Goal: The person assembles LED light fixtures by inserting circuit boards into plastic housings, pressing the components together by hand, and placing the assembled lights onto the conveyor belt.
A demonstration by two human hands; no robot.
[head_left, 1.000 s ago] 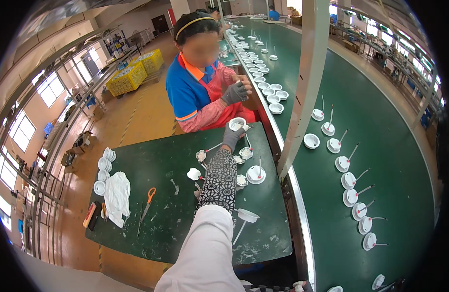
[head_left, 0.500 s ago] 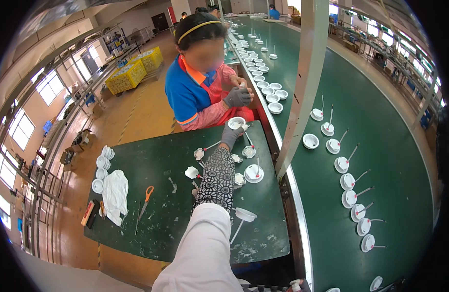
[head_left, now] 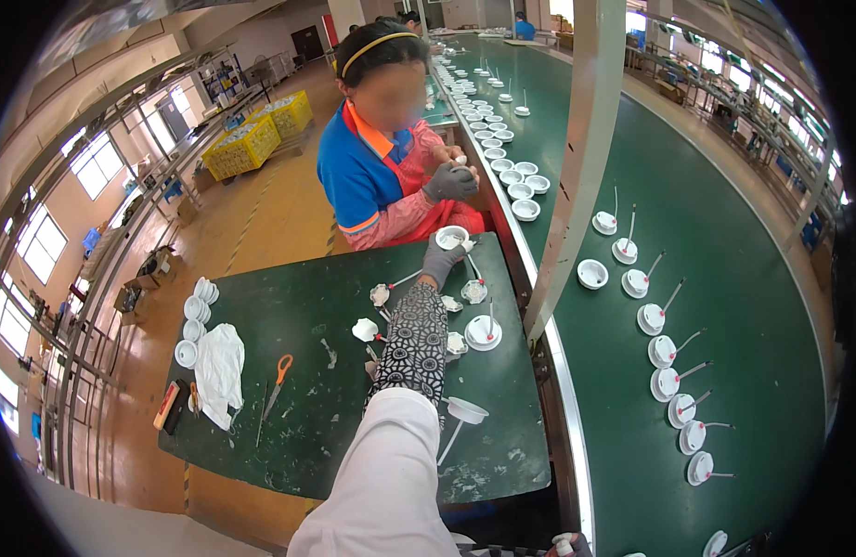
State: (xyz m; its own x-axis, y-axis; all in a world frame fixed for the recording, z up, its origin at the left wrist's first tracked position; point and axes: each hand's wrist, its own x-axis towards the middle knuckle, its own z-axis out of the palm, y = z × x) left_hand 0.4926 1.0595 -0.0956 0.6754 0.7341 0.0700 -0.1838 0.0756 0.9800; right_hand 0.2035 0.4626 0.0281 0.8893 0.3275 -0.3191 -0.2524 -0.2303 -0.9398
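My left hand (head_left: 437,262), in a grey glove with bare fingertips, reaches to the far edge of the green table. It is closed on a white round cup-shaped housing (head_left: 453,236), open side up. Below it, near my patterned sleeve, lie several small white scalloped parts (head_left: 473,291), some with stems with red bits. A white round base with a stem (head_left: 484,332) sits right of my forearm. A white dish with a long stem (head_left: 467,411) lies tilted nearer me. At the lower edge, my right hand (head_left: 569,546) shows only partly, its fingers curled around something pale I cannot make out.
Orange-handled scissors (head_left: 281,373), a white bag (head_left: 222,376) and stacked white cups (head_left: 194,314) lie on the table's left. A green conveyor (head_left: 614,371) with rows of white parts runs along the right, behind a post (head_left: 581,158). A co-worker (head_left: 377,176) sits across, hands together.
The co-worker's head and hands have shifted slightly. My left hand stays at the far table edge with the housing, and my right hand remains at the lower edge.
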